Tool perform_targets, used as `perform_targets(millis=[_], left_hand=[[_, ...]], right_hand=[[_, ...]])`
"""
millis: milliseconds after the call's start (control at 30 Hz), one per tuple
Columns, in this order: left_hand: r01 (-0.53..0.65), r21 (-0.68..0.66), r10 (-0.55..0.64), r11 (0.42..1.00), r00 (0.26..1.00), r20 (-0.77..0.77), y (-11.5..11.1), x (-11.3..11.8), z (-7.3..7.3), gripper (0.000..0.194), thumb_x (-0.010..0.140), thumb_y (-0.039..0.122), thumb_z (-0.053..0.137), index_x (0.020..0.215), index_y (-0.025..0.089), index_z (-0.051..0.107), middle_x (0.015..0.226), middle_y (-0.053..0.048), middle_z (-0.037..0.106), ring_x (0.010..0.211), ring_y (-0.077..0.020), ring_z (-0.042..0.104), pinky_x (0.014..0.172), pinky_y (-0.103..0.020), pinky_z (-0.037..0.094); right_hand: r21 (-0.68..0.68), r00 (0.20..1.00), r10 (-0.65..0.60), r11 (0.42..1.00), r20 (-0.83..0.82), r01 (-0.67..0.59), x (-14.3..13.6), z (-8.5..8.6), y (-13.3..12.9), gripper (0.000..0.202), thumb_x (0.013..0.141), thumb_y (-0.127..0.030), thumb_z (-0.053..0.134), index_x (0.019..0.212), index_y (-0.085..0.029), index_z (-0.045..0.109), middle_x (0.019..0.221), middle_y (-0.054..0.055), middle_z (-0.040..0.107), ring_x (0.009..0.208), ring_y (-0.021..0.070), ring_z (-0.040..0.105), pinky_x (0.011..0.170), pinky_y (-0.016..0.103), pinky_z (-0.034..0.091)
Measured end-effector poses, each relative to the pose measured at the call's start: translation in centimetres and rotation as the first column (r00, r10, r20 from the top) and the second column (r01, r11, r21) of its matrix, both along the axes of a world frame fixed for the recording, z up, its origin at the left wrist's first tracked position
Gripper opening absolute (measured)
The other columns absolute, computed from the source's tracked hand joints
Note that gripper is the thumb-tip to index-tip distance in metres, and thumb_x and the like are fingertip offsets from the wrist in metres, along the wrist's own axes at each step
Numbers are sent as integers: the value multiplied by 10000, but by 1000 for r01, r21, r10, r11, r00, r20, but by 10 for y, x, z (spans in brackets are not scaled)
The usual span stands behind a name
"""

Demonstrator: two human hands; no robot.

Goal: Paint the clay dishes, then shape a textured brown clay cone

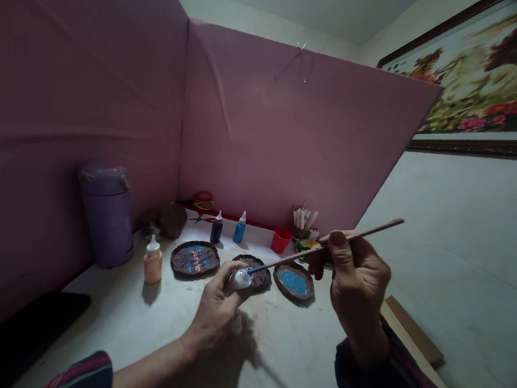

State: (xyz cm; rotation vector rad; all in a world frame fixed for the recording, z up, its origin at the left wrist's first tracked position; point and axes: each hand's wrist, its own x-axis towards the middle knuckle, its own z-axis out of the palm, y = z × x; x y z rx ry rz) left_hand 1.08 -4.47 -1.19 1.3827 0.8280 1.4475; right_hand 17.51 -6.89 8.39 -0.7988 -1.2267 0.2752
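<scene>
My left hand [218, 303] is wrapped round a small white bottle [240, 279], tipped with its uncapped mouth facing right. Between the thumb and fingers of my right hand [358, 276] is a thin wooden stick [297, 255]. Its blue-stained tip meets the bottle's mouth; whether it reaches inside I cannot tell. Just behind the bottle, partly hidden by my left hand, lies a brown dish with purple marks [260, 280]. A smaller brown dish with light blue paint [311, 288] sits between my hands. Further left is a brown dish with blue and purple streaks [175, 266].
An orange squeeze bottle [153, 265] and a purple flask [108, 222] stand at left. Dark purple [216, 229] and blue [239, 229] bottles, red-handled scissors [203, 200], a red cup [281, 240] and a holder of pale tools [303, 219] line the back, before pink panels [290, 137].
</scene>
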Motion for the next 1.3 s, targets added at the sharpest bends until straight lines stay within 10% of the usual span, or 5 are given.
perform_targets(millis=[667, 1300], left_hand=[[11, -9, -11, 1000, 1000, -4, -6, 1, 11, 230, 706, 183, 644, 933, 212, 628, 885, -6, 645, 835, -166, 593, 788, -272, 469], [2, -52, -4, 999, 999, -32, -2, 0, 3, 261, 724, 113, 577, 966, 209, 587, 881, 14, 623, 836, -143, 571, 754, -230, 432]], right_hand=[[-155, 980, 131, 976, -152, -155, 9, -4, 13, 243, 801, -372, 653, 738, -159, 555, 493, -43, 556, 397, 97, 531, 369, 188, 410], [-47, 966, -82, 996, -247, 73, 21, 15, 10, 268, 759, -389, 683, 732, -157, 551, 529, -41, 581, 374, 94, 533, 375, 202, 431]])
